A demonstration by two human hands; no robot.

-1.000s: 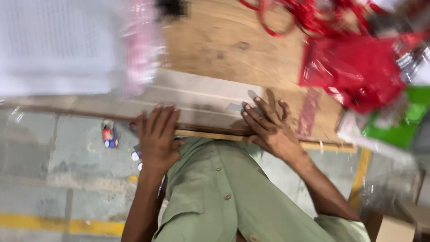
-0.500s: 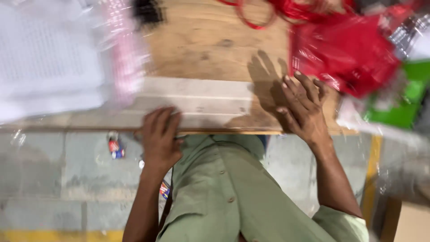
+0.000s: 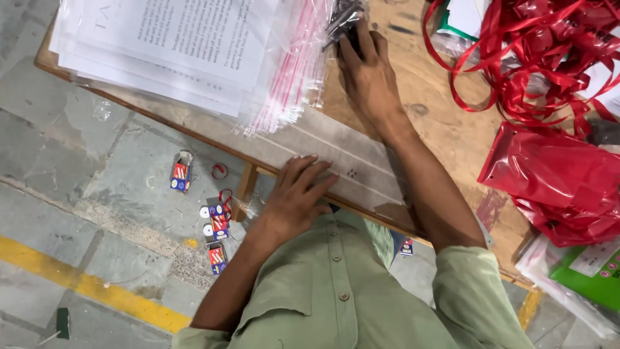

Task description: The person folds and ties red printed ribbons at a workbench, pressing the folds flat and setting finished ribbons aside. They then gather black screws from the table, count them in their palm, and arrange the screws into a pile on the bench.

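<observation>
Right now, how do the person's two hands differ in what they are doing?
The left hand lies flat with fingers spread on the near edge of the wooden table, holding nothing; the right hand reaches far across, its grip on a bunch of dark metal pieces beside the clear bags. Both touch the table.

Tan, scuffed wood on the worktop (image 3: 445,123). White sheets (image 3: 161,45) with black print, clear bags (image 3: 290,77) edged in red stripes. Bright red ribbon (image 3: 516,58), glossy red pouches (image 3: 555,187), a green packet (image 3: 591,281). Grey floor (image 3: 77,174), yellow line (image 3: 97,291), little red-and-blue boxes (image 3: 216,226). Sage-green shirt (image 3: 336,297) with matching buttons.
</observation>
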